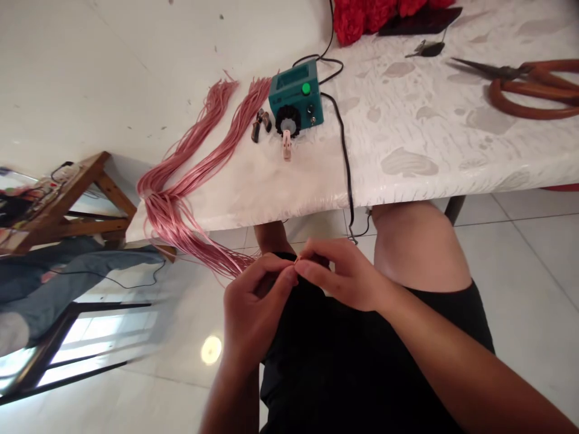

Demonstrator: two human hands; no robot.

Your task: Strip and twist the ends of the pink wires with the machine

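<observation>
My left hand point(257, 298) and my right hand point(341, 271) meet above my lap, in front of the table edge. Both are closed in a pinch, thumb against fingers, on a thin pink cord point(297, 260); only a tiny bit of it shows between the fingertips. A thick bundle of pink cords point(192, 232) lies over the table's left end, and its loose ends hang down to behind my left hand. On the table beyond stands a small teal machine point(296, 93) with a green button, a black knob-like chuck and a pale pink clip point(286, 146) pointing toward me.
Black-handled small tools point(261, 125) lie left of the machine, and a black cable point(342, 144) drops over the table edge. Large brown-handled scissors point(534, 87), a dark flat tablet-like object point(420, 21) and red fluffy material point(368, 18) are to the right. Someone's jeans-clad leg point(85, 268) shows at left.
</observation>
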